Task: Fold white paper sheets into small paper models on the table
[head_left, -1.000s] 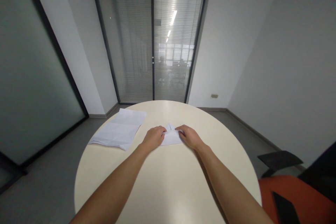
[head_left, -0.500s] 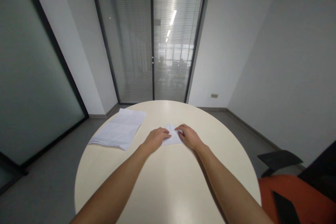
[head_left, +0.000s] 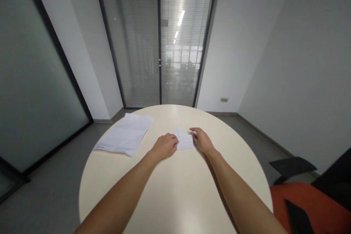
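A small folded sheet of white paper (head_left: 185,143) lies on the round table, with crease lines showing and a pointed fold at its top left. My left hand (head_left: 165,146) presses on its left edge, the fingers curled together over the paper. At the opposite edge, my right hand (head_left: 203,141) pinches a flap of the sheet between thumb and index finger, slightly raised. The left hand covers part of the sheet's left side.
More white paper sheets (head_left: 124,133) lie at the left on the cream round table (head_left: 172,190). An orange chair (head_left: 307,204) with black armrests stands close by at the right. Beyond the table's far edge is a glass door with blinds (head_left: 181,44).
My right hand has shifted slightly right and up, with the paper's right side spread wider. The left fingers have drawn back and curled, exposing more of the paper's middle.
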{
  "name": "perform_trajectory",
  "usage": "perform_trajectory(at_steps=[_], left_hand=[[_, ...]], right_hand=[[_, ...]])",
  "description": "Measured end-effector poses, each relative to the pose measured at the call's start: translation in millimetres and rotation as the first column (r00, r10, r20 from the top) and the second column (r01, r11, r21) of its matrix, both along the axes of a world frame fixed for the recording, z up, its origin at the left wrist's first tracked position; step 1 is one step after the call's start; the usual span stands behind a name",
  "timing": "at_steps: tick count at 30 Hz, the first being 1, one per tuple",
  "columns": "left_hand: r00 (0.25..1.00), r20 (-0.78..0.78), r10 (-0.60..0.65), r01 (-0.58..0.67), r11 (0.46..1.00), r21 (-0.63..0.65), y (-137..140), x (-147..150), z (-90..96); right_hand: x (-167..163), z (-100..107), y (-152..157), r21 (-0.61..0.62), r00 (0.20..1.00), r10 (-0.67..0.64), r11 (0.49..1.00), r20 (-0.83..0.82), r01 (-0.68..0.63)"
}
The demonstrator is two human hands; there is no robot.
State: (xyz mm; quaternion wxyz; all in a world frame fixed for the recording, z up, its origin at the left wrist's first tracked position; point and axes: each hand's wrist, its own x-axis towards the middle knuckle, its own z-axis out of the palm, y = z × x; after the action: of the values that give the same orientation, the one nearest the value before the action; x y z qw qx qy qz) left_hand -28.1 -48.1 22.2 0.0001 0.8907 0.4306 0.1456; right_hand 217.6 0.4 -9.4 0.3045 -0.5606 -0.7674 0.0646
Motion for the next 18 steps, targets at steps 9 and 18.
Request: perform_trajectory(at_steps=[9,18], left_hand=[[1.0,-0.001,0.017,-0.017,1.0,-0.011,-2.1,0.3,2.0],[0.992,0.097,0.08,-0.076,0.996,-0.046,7.7,-8.7,-10.4]], right_hand=[[-21.5,31.3,-22.0,0.085,0.992,0.013,0.996,0.127,-0.024],[-31.3,6.9,-22.2,-0.131,0.901,0.386,0.922,0.198,-0.365]])
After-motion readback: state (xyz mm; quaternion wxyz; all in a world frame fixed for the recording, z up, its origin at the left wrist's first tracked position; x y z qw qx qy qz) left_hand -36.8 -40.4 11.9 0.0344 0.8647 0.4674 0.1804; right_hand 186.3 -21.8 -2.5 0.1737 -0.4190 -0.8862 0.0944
